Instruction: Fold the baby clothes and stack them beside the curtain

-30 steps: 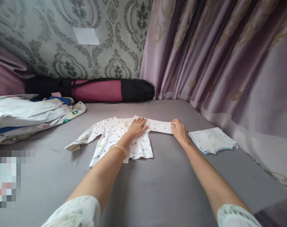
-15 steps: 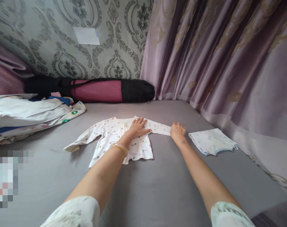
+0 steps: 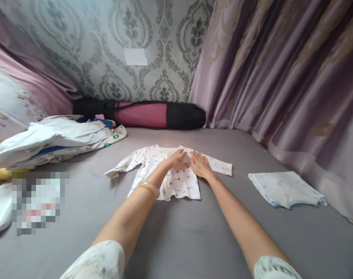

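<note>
A small white printed shirt (image 3: 179,186) lies spread on the grey sheet, both long sleeves stretched out to the sides. My left hand (image 3: 178,159) rests on the upper part of the shirt, fingers apart and holding nothing. Beside it, my right hand (image 3: 200,164) lies flat where the right-side sleeve meets the body, its fingers stretched out. The cuff of that sleeve shows uncovered beyond my right hand. Part of the shirt's front is hidden beneath my left forearm, which wears a pale bangle (image 3: 150,189).
A folded white cloth with blue edging (image 3: 286,188) lies at the right. Piled clothes (image 3: 62,135) are on the left, above a pixelated patch. A black and maroon long bag (image 3: 141,115) lies against the wall. Purple curtains (image 3: 237,77) hang along the right.
My right hand has left the sleeve's cuff, moved left to the shoulder area and opened flat. The sleeve lies straight. The view has shifted left, showing more of the clothes pile.
</note>
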Demonstrator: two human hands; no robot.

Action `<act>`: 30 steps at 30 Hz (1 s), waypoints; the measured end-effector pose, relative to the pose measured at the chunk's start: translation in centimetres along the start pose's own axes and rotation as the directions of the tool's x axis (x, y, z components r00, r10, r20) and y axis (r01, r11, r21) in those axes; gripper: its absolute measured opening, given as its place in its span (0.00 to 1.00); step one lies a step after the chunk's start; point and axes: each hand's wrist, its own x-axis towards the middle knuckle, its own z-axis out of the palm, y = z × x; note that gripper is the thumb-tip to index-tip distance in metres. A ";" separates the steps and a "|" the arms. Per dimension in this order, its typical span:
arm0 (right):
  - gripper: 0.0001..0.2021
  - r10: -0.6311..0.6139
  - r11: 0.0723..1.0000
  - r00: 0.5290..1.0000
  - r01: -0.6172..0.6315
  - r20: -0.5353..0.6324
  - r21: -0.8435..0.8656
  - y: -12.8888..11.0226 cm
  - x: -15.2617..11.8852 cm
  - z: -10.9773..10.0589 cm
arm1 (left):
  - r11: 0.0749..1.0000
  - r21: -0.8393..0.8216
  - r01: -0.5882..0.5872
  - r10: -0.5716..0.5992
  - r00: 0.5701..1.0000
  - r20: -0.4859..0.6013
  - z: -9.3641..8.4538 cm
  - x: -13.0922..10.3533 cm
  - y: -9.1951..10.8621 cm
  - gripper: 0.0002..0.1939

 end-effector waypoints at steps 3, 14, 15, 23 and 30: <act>0.31 -0.001 0.997 1.000 0.002 0.014 -0.072 0.1 0.1 0.0 | 0.998 0.027 0.061 -0.059 0.997 -0.058 -2.1 -3.2 -2.1 0.28; 0.31 -0.047 0.996 0.999 0.047 0.005 -0.073 -6.4 2.9 0.4 | 0.894 0.033 0.448 -0.429 0.873 -0.232 -9.7 -16.7 -5.3 0.28; 0.32 -0.038 0.997 0.999 0.038 0.004 -0.065 -6.8 3.2 0.8 | 0.875 0.030 0.483 -0.463 0.853 -0.241 -9.9 -17.3 -5.4 0.29; 0.33 -0.009 0.996 1.000 0.011 0.022 -0.090 -6.6 4.5 1.0 | 0.692 -0.192 0.696 -0.722 0.672 -0.166 -11.6 -20.5 -7.1 0.44; 0.28 -0.174 0.981 0.983 0.169 -0.057 -0.095 -11.5 5.2 1.4 | 0.564 -0.338 0.754 -0.812 0.580 -0.060 -12.8 -22.4 -7.5 0.53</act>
